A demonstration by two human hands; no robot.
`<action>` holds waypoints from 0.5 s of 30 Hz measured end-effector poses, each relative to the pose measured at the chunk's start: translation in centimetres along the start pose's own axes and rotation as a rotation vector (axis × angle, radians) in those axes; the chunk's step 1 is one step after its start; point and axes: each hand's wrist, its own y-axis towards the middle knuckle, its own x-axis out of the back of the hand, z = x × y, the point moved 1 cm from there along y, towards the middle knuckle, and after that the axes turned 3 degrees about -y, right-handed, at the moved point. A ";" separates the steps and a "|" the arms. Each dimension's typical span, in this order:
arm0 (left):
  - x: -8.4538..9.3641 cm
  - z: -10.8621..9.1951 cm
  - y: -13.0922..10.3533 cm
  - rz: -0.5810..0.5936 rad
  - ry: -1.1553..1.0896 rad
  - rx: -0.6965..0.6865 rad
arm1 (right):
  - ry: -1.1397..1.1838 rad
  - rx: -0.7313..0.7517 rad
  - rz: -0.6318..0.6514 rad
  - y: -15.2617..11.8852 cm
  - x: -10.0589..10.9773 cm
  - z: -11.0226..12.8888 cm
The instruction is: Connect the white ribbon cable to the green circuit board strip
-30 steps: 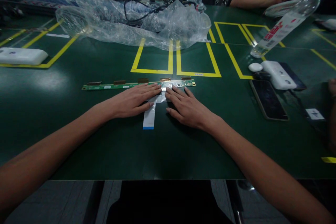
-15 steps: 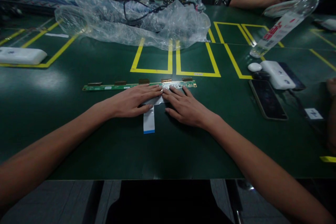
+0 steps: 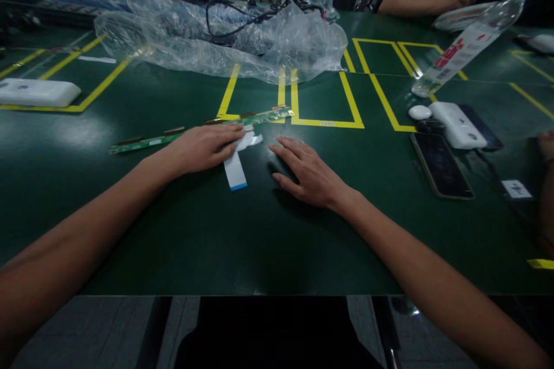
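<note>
A long, narrow green circuit board (image 3: 268, 117) lies slanted on the dark green table, its right end farther from me. Across its middle rests my left hand (image 3: 208, 147), palm down with fingers stretched out, hiding part of the board. A white flat ribbon cable (image 3: 235, 172) with a blue end comes out from under those fingers toward me, with a silvery-white piece (image 3: 250, 141) beside it. My right hand (image 3: 305, 173) is to the right of the cable, fingers spread, apart from the board and holding nothing.
Crumpled clear plastic wrap (image 3: 277, 40) with black cables lies across the back. A phone (image 3: 441, 164), a white device (image 3: 457, 125) and a tilted bottle (image 3: 459, 52) are at right. Another white device (image 3: 38, 92) sits at left. A co-worker's arm (image 3: 415, 3) rests at the far right.
The board and ribbon cable have moved left and away under my left hand, and the board has turned to a slant. My right hand has come off the board.
</note>
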 end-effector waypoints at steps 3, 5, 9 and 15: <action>1.2 6.5 -2.3 0.033 0.081 0.356 | 0.007 0.007 0.002 -0.2 -0.1 0.1; 2.1 10.9 -4.7 0.072 0.129 0.650 | 0.006 0.019 0.005 -0.2 -0.3 0.0; 3.0 16.3 -8.6 0.006 0.213 0.891 | 0.023 0.044 -0.014 -0.3 -0.7 -0.1; 2.8 16.6 -8.5 0.051 0.227 0.595 | 0.012 0.041 -0.030 -0.3 -0.7 -0.2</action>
